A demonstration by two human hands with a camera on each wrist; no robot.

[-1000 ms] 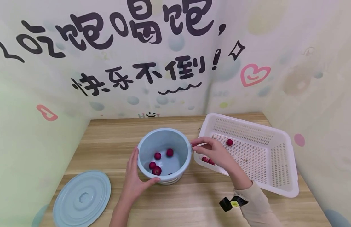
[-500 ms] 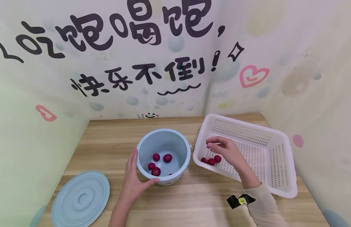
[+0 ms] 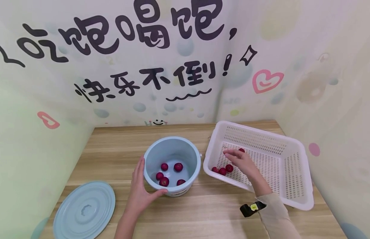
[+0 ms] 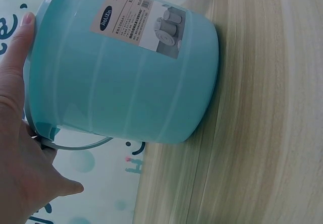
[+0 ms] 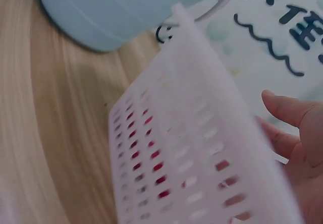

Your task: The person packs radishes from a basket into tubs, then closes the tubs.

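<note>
A light blue plastic bucket (image 3: 173, 145) stands mid-table, holding several small round dark red fruits (image 3: 178, 167). My left hand (image 3: 140, 192) rests against its left side, thumb along the front rim and fingers spread along the outer wall. In the left wrist view the bucket wall (image 4: 116, 77) bears a paper label, and one straight digit touches the rim. My right hand (image 3: 241, 162) hovers over the white perforated basket (image 3: 292, 179), fingers extended, holding nothing visible. Three red fruits (image 3: 222, 171) lie in the basket's near left corner, and another red fruit (image 3: 241, 150) shows just behind my fingers.
A round light blue lid (image 3: 84, 209) lies flat at the table's front left. Behind the wooden table (image 3: 119, 142) rises a printed wall (image 3: 155, 109), with side panels at left and right. The bucket's handle (image 4: 83, 147) hangs along its far side.
My right hand has moved from the bucket's right rim back over the basket. Fruits in the bucket have rolled, one now showing fully near the front. My left hand stays at the bucket.
</note>
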